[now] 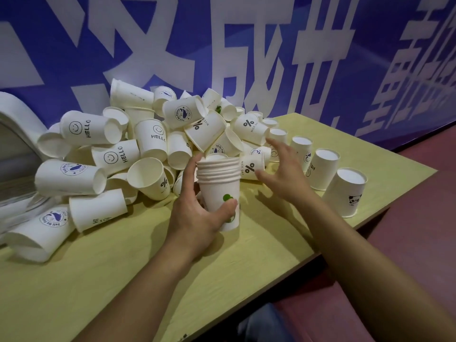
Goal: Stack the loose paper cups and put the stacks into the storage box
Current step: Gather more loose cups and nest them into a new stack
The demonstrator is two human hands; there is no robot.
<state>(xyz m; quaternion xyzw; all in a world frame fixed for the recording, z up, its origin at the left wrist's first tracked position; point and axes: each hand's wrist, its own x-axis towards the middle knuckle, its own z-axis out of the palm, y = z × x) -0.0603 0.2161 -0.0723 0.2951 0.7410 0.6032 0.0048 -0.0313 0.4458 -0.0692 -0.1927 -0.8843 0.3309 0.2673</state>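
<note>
My left hand (197,213) grips an upright stack of white paper cups (219,178) near the middle of the table, thumb across the bottom cup's green print. My right hand (278,169) hovers just right of the stack with fingers spread, beside a lying cup marked "% NICE DAY" (249,167); it holds nothing. A big pile of loose white cups (138,144) lies behind and left of the stack, most on their sides. At the left edge stands a white storage box (17,119), only partly in view.
Several cups stand upside down in a row along the right side of the yellow-green table (148,267), the nearest with a panda print (345,191). A blue wall with large white characters (222,45) rises behind. The table's right edge drops to a reddish floor (407,243).
</note>
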